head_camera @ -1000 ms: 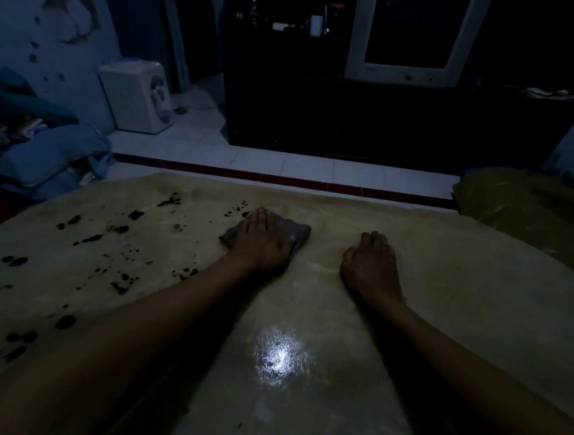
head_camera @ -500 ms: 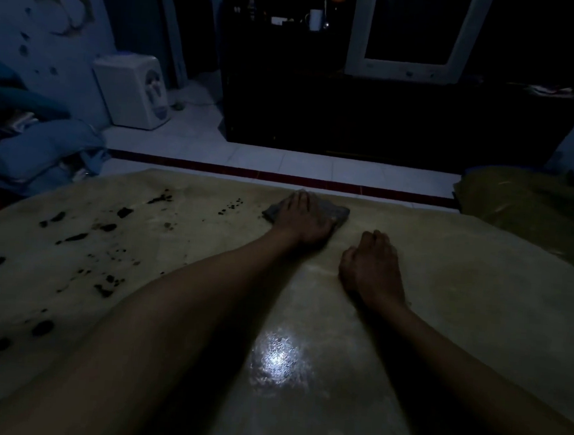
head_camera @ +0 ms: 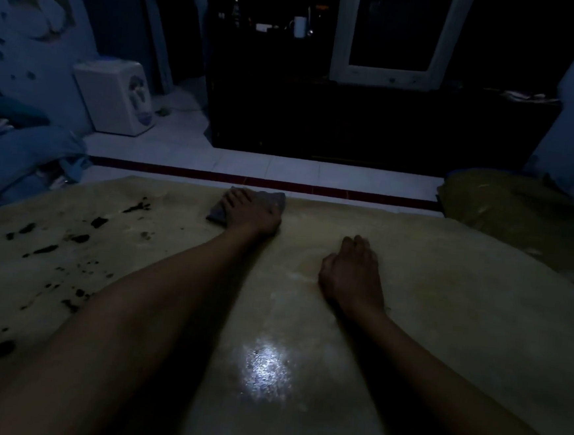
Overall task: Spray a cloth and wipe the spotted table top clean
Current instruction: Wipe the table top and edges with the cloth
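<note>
A pale yellowish table top (head_camera: 444, 298) fills the lower view in dim light. Dark spots (head_camera: 46, 250) are scattered over its left part. My left hand (head_camera: 250, 212) presses flat on a small grey cloth (head_camera: 273, 199) near the table's far edge, close to the spots. My right hand (head_camera: 353, 277) rests palm down on the bare table to the right, fingers loosely curled, holding nothing. No spray bottle is in view.
Beyond the far edge lies a tiled floor (head_camera: 316, 171) with a red strip. A white appliance (head_camera: 116, 95) stands at the back left, a pile of blue fabric (head_camera: 26, 155) at the left, a dark cabinet (head_camera: 372, 121) with a monitor (head_camera: 392, 37) behind, an olive cushion (head_camera: 513, 207) right.
My left hand slid the cloth away from me and to the right, then back left along the far edge. The right hand stayed in place.
</note>
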